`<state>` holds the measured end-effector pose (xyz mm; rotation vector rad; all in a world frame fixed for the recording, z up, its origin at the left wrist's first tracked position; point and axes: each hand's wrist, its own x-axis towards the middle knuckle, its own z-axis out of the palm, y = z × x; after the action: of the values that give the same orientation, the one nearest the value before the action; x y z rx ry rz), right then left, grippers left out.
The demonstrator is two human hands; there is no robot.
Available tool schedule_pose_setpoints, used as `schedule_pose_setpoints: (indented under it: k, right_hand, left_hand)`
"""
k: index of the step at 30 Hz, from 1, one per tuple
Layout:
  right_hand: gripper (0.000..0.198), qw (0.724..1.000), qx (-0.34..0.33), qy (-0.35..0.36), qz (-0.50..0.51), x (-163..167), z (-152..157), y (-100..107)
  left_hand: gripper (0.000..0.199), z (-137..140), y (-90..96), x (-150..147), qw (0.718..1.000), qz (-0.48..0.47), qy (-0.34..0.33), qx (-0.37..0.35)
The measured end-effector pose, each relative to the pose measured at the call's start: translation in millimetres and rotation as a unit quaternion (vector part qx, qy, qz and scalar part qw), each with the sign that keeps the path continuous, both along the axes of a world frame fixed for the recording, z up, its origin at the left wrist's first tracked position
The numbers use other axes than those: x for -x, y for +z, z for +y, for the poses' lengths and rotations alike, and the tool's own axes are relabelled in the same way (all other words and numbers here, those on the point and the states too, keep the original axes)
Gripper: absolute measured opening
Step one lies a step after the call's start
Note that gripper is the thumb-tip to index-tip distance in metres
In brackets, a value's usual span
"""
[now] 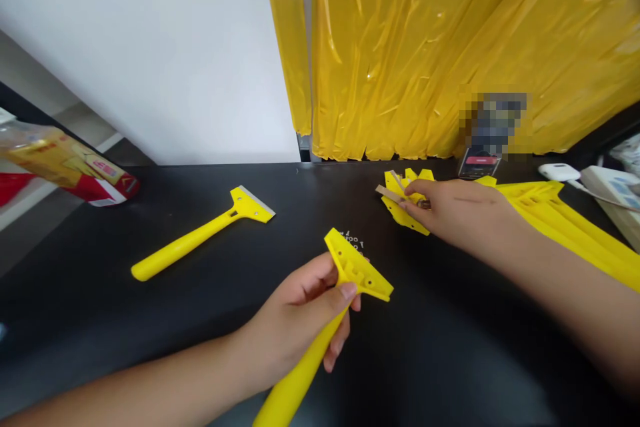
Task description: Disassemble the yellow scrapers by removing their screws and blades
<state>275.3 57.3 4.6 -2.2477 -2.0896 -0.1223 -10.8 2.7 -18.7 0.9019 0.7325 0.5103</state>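
Note:
My left hand (313,310) is wrapped round the neck of a yellow scraper handle (300,380), its wide head tilted up with small holes and no blade showing. At the right, my right hand (450,203) pinches a thin metal blade (390,194) between thumb and fingers. The blade is over a cluster of small yellow plastic plates (413,221) on the table. An assembled yellow scraper (200,233) with a metal blade along its head lies at the left, touched by neither hand.
Several yellow scraper handles (580,220) lie behind my right forearm on the black table (165,340). A phone (483,160) leans against the yellow plastic sheet (390,53). A red-and-gold package (75,167) is at far left; a white earbud case (559,172) is at right.

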Motion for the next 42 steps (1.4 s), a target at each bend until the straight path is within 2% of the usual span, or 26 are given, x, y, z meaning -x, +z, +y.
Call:
schedule_pose_setpoints:
  k: [6, 9, 12, 15, 17, 20, 22, 42]
  right_hand:
    - [0.029, 0.997, 0.047, -0.015, 0.054, -4.0, 7.6, -6.6]
    - [0.023, 0.992, 0.056, -0.014, 0.113, -6.8, 8.4, -0.4]
    - [0.028, 0.977, 0.067, 0.018, 0.204, -4.0, 2.4, 9.8]
    - [0.035, 0.945, 0.089, 0.086, 0.301, 6.7, -11.3, 19.3]
    - [0.035, 0.909, 0.118, 0.126, 0.380, 16.4, -22.0, 23.4]
    - [0.029, 0.838, 0.188, 0.155, 0.489, 29.2, -34.8, 25.2]
    - [0.027, 0.817, 0.220, 0.158, 0.509, 34.3, -39.3, 24.2]
    - [0.025, 0.833, 0.222, 0.170, 0.478, 46.1, -44.5, 14.1]
  left_hand:
    - [0.026, -3.4, -1.7, 0.0, 1.000, -0.011, -0.006, -0.018]
    - [0.026, -2.4, -2.7, 0.0, 1.000, -0.002, 0.001, -0.013]
    - [0.024, -0.6, -3.2, -0.2, 1.000, 0.002, 0.010, -0.009]
    - [0.024, 0.8, -1.5, -1.0, 1.000, -0.001, 0.005, -0.010]
    - [0.024, 1.4, 0.6, -2.0, 1.000, 0.000, -0.001, -0.009]
    - [0.024, 1.7, 3.1, -3.2, 1.000, 0.001, 0.000, -0.008]
    - [0.024, 1.7, 3.5, -3.2, 1.000, 0.003, 0.006, -0.008]
    - [0.026, 1.3, -1.6, 0.0, 0.999, 0.021, -0.010, -0.024]
